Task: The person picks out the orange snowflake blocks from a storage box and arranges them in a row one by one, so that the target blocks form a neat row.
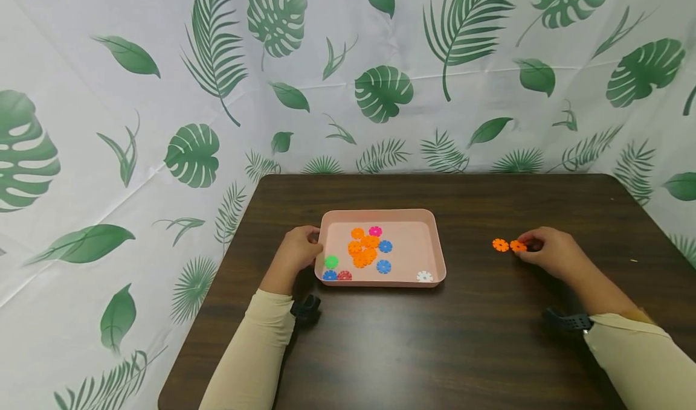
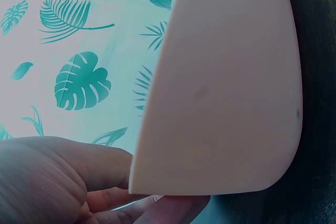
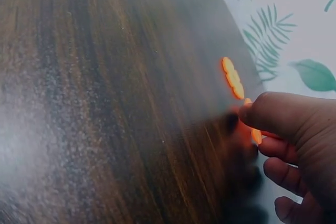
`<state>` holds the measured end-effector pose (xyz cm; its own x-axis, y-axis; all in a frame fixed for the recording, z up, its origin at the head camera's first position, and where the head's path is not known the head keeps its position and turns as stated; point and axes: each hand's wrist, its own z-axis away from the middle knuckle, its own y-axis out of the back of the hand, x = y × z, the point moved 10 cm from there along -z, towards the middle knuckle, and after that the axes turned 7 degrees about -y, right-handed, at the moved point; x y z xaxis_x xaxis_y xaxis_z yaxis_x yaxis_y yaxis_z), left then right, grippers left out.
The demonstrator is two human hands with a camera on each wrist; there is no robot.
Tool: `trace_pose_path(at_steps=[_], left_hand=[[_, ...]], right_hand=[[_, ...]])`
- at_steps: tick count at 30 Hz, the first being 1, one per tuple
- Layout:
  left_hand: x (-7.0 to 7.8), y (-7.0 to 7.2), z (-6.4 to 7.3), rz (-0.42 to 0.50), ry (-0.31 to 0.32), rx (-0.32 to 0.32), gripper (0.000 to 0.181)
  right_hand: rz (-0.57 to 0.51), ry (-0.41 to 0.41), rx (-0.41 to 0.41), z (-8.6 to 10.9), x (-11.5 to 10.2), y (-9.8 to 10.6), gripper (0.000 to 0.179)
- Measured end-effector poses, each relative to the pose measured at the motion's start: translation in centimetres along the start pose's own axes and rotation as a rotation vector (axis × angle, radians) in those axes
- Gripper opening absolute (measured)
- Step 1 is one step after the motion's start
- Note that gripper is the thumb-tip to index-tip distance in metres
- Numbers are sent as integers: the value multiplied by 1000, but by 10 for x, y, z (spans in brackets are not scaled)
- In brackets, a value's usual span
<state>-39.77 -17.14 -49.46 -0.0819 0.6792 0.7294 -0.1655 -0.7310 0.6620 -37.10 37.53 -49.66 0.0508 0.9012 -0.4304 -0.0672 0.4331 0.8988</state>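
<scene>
Tray (image 1: 410, 241) of coloured discs (image 1: 371, 241) on a dark table (image 1: 380, 349)
The left hand (image 1: 298, 250) pinches the tray's left side between thumb and fingers; well to the right of the tray, the right hand (image 1: 554, 254) pinches a held orange disc (image 1: 519, 247) between thumb and fingertips, a second orange disc (image 1: 499, 245) just beside it. In the tray, a white disc (image 1: 425, 276) sits near the right corner.

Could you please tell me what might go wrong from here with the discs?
The right hand pinches one orange disc right next to a second orange disc, and may push that one away. The left hand holds the edge of the tray; a sudden pull could perhaps slide the discs inside it.
</scene>
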Motion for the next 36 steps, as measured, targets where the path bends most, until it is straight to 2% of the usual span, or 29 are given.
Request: trace_pose_path(at_steps=[36], left_hand=[[-1,1,-1,-27,-2,2,54]], right_hand=[[20,7,-8,-3,1,1,48]])
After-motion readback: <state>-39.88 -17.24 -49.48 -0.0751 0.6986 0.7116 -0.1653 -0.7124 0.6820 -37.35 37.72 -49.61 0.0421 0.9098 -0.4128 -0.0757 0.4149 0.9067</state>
